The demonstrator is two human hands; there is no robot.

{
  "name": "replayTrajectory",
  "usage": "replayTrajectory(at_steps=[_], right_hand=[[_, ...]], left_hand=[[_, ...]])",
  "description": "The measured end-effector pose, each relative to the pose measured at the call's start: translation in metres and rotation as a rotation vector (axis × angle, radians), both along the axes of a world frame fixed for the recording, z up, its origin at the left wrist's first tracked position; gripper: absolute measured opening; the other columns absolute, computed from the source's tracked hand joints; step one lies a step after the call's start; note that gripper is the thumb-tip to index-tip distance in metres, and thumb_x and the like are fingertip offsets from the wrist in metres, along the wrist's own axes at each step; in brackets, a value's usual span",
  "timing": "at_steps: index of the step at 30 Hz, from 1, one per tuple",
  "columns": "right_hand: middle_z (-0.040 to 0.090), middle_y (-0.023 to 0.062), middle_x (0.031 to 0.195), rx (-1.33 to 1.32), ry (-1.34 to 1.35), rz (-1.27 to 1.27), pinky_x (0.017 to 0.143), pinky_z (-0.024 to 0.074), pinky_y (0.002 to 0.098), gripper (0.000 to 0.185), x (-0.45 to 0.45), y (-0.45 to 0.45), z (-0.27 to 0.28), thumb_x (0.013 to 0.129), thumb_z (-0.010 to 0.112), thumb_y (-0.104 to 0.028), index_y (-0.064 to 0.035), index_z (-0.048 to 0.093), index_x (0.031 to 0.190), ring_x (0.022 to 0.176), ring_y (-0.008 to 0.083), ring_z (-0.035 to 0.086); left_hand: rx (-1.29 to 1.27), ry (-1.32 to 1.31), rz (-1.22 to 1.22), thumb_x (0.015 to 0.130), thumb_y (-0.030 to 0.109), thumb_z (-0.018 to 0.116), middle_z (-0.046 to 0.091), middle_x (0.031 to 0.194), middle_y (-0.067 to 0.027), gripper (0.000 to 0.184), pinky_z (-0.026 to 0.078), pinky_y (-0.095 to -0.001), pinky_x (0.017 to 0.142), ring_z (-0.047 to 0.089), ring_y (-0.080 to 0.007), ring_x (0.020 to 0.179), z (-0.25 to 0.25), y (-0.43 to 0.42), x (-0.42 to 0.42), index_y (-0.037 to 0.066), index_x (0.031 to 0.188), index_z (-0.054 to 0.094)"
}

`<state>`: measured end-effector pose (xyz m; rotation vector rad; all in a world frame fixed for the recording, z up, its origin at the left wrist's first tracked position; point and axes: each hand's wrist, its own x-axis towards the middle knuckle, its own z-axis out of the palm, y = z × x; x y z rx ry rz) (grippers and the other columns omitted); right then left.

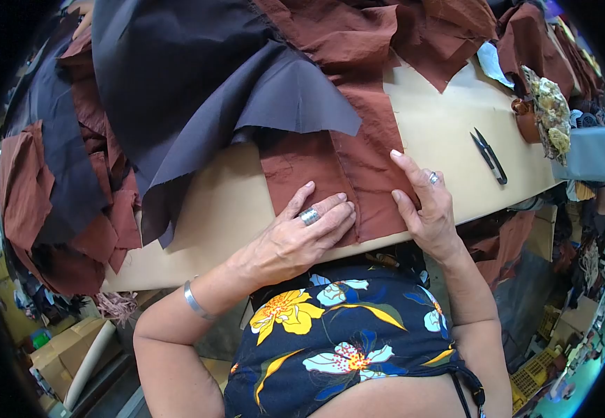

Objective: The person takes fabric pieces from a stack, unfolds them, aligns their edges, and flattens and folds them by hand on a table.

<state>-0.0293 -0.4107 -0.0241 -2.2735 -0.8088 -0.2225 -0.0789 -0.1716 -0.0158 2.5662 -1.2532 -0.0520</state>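
Observation:
A reddish-brown piece of fabric (pixel 372 167) with a lengthwise seam lies flat near the front edge of the table. My left hand (pixel 309 230) rests on its lower part, fingers laid across the cloth beside the seam and thumb spread away. At the fabric's right edge, my right hand (pixel 428 205) touches down with index finger stretched out and thumb apart from it. Neither hand grips anything that I can see. A large dark fabric piece (pixel 212 97) drapes over the upper part of the brown one, its pointed corner just above my hands.
Black thread snips (pixel 489 157) lie on the tan tabletop (pixel 442 139) to the right. Beyond them stand a small brown pot (pixel 525 122) and a grey-blue box (pixel 588 153). More brown and dark cloth (pixel 79 174) is heaped at left, hanging over the edge. A cardboard box (pixel 69 355) sits below.

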Motion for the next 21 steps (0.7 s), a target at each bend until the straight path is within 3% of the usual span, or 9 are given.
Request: replayTrajectory(at_steps=[5, 10, 15, 19, 21], right_hand=[[0.061, 0.0106, 0.087, 0.052, 0.004, -0.004, 0.069, 0.0376, 0.0334, 0.058, 0.000, 0.001, 0.001, 0.073, 0.060, 0.004, -0.0056, 0.048, 0.129, 0.064, 0.0229, 0.049], [0.062, 0.0118, 0.100, 0.035, 0.007, 0.006, 0.070, 0.0388, 0.0337, 0.059, 0.001, 0.000, 0.001, 0.073, 0.061, 0.003, -0.0069, 0.047, 0.129, 0.067, 0.0238, 0.052], [0.061, 0.0124, 0.111, 0.015, 0.219, -0.124, 0.072, 0.0392, 0.0338, 0.060, 0.007, 0.006, 0.017, 0.074, 0.062, 0.002, -0.0089, 0.046, 0.130, 0.072, 0.0245, 0.055], [0.062, 0.0113, 0.108, 0.071, 0.033, -0.074, 0.072, 0.0393, 0.0336, 0.059, 0.019, 0.013, 0.003, 0.075, 0.061, 0.002, -0.0102, 0.046, 0.131, 0.072, 0.0233, 0.056], [0.062, 0.0108, 0.107, 0.074, 0.006, -0.058, 0.072, 0.0392, 0.0335, 0.059, 0.019, 0.014, 0.001, 0.075, 0.060, 0.003, -0.0107, 0.047, 0.130, 0.071, 0.0228, 0.056]], left_hand=[[0.029, 0.017, 0.017, 0.080, 0.015, 0.050, 0.042, 0.129, -0.0126, 0.047, 0.027, -0.0544, 0.104, 0.040, -0.0281, 0.124, 0.004, -0.003, -0.004, 0.014, 0.127, 0.049], [0.025, -0.023, 0.013, 0.080, 0.018, 0.052, 0.043, 0.128, -0.0139, 0.045, 0.030, -0.0558, 0.101, 0.041, -0.0286, 0.123, 0.009, -0.005, -0.007, 0.022, 0.125, 0.051], [-0.069, -0.023, 0.038, 0.078, 0.016, 0.052, 0.045, 0.127, -0.0152, 0.046, 0.032, -0.0484, 0.102, 0.045, -0.0287, 0.120, -0.006, 0.000, 0.001, 0.009, 0.123, 0.051], [-0.103, -0.034, 0.110, 0.076, 0.016, 0.052, 0.044, 0.128, -0.0146, 0.046, 0.035, -0.0427, 0.101, 0.045, -0.0286, 0.120, -0.005, -0.002, 0.002, -0.001, 0.120, 0.051], [-0.071, -0.028, 0.120, 0.077, 0.016, 0.052, 0.044, 0.129, -0.0130, 0.046, 0.035, -0.0439, 0.100, 0.045, -0.0288, 0.120, -0.002, -0.005, 0.001, 0.004, 0.121, 0.051]])
